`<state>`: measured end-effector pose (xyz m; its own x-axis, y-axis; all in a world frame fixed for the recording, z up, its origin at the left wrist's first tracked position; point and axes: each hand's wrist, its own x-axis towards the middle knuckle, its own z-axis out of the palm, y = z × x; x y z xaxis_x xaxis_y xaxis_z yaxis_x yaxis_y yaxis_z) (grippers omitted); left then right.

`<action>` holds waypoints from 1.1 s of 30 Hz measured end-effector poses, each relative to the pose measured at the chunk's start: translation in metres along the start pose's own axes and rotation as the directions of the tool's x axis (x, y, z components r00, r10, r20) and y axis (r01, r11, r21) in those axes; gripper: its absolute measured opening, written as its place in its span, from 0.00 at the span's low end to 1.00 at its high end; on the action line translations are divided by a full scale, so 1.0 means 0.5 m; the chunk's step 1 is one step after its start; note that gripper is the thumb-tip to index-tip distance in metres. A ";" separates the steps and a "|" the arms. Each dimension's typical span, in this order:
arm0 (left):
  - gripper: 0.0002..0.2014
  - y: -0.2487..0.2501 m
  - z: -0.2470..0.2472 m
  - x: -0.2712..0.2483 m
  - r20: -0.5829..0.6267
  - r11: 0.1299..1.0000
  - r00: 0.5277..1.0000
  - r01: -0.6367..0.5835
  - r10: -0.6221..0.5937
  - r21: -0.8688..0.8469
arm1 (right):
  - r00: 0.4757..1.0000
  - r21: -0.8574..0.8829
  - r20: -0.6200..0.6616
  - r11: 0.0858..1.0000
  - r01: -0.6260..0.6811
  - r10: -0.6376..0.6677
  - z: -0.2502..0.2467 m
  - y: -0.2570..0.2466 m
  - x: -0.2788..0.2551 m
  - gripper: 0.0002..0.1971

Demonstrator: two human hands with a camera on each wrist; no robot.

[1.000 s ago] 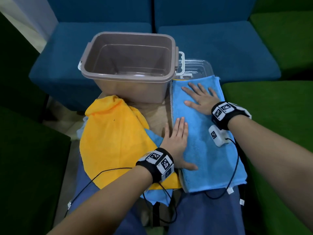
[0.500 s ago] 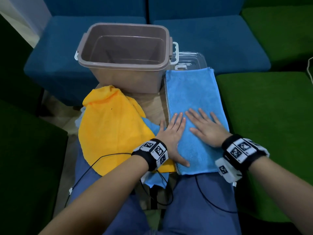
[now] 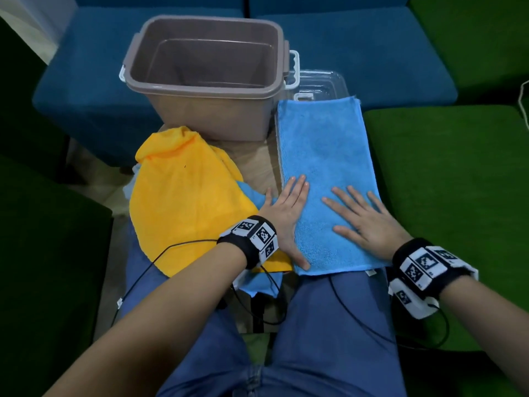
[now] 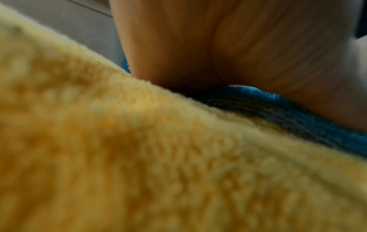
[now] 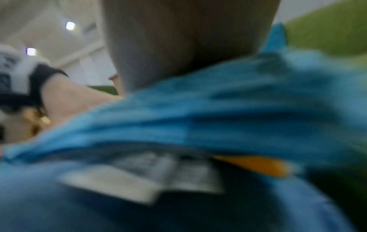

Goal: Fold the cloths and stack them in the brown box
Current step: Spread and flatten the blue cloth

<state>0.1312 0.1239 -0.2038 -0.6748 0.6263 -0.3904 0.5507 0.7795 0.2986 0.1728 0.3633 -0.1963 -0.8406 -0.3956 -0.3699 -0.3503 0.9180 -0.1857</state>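
Step in hand: smoothing blue cloth [image 3: 323, 179], folded into long strip on tabletop [image 3: 257, 159] right of brown box [image 3: 206, 90].

Left hand [image 3: 283, 213] and right hand [image 3: 369, 222]: each grip spread, fingers flat, pressing strip's near end.

Box looks empty; yellow cloth [image 3: 186, 204] unfolded at left.

Next, likely: pinch near corners, fold strip across toward far end, lift into box.

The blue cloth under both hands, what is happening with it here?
A person is flattening the blue cloth, which lies folded into a long strip on the small table. The left hand and the right hand both press on its near end with straight fingers. The brown box behind is empty. The yellow cloth lies unfolded at the left, waiting.
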 end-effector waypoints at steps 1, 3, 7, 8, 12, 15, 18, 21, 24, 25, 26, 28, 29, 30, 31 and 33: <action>0.84 0.001 0.000 0.001 0.000 1.000 1.000 -0.001 0.001 0.001 | 0.999 0.021 -0.012 0.999 -0.040 0.041 -0.001 0.018 -0.008 0.32; 0.84 0.002 0.002 0.003 -0.002 1.000 1.000 -0.004 0.004 0.005 | 0.991 0.060 -0.028 0.990 -0.126 0.128 -0.004 0.040 -0.017 0.32; 0.84 0.006 0.004 0.001 -0.008 1.000 1.000 0.013 -0.013 0.026 | 0.982 0.009 -0.084 0.986 -0.168 0.169 -0.011 -0.016 -0.015 0.36; 0.84 0.008 0.003 0.000 -0.004 1.000 1.000 0.015 -0.015 0.027 | 0.992 0.018 -0.070 0.994 -0.108 0.109 -0.010 -0.041 -0.015 0.36; 0.83 0.007 -0.002 -0.005 0.000 1.000 1.000 0.001 -0.001 -0.003 | 0.982 -0.060 0.091 0.983 0.173 -0.167 0.015 -0.055 -0.021 0.43; 0.82 0.006 -0.001 -0.008 -0.011 1.000 1.000 0.000 -0.001 -0.005 | 0.970 -0.071 0.157 0.978 0.196 -0.183 0.002 -0.003 -0.032 0.49; 0.83 0.009 -0.001 -0.006 -0.004 1.000 1.000 0.004 -0.004 -0.005 | 0.985 0.016 0.166 0.998 0.053 -0.055 -0.003 0.039 -0.049 0.54; 0.83 0.006 -0.001 -0.003 0.012 1.000 1.000 0.008 -0.008 -0.011 | 0.979 0.041 0.202 0.998 -0.048 0.039 -0.024 0.065 -0.055 0.59; 0.78 0.010 -0.019 0.002 0.042 0.999 0.999 0.020 -0.019 -0.037 | 0.985 0.071 0.163 0.995 -0.070 0.057 -0.071 0.065 -0.028 0.60; 0.74 0.013 -0.035 0.006 0.030 0.997 0.999 0.044 -0.042 -0.059 | 0.990 0.080 0.126 0.994 -0.080 0.070 -0.086 0.060 -0.011 0.61; 0.71 0.015 -0.052 0.010 -0.004 0.993 0.997 0.078 -0.078 -0.093 | 0.991 0.079 0.102 0.993 -0.090 0.081 -0.096 0.055 0.009 0.63; 0.68 0.009 -0.077 0.019 -0.079 0.980 0.985 0.139 -0.151 -0.141 | 0.989 0.071 0.123 0.993 -0.095 0.086 -0.102 0.044 0.044 0.65; 0.68 -0.001 -0.080 0.024 -0.066 0.977 0.983 0.159 -0.170 -0.139 | 0.984 0.074 0.157 0.993 -0.096 0.084 -0.098 0.040 0.058 0.65; 0.69 -0.012 -0.079 0.028 -0.022 0.977 0.984 0.170 -0.174 -0.132 | 0.980 0.085 0.181 0.991 -0.102 0.085 -0.092 0.039 0.068 0.65; 0.70 -0.025 -0.072 0.032 0.027 0.976 0.985 0.172 -0.170 -0.136 | 0.978 0.098 0.186 0.989 -0.110 0.090 -0.086 0.041 0.074 0.66; 0.71 -0.042 -0.057 0.035 0.070 0.971 0.985 0.169 -0.159 -0.171 | 0.980 0.114 0.169 0.986 -0.124 0.103 -0.080 0.046 0.079 0.67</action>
<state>0.0939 0.1190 -0.1923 -0.7176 0.4920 -0.4930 0.3368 0.8647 0.3727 0.1148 0.3696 -0.1788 -0.7902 -0.2973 -0.5359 -0.1941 0.9509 -0.2412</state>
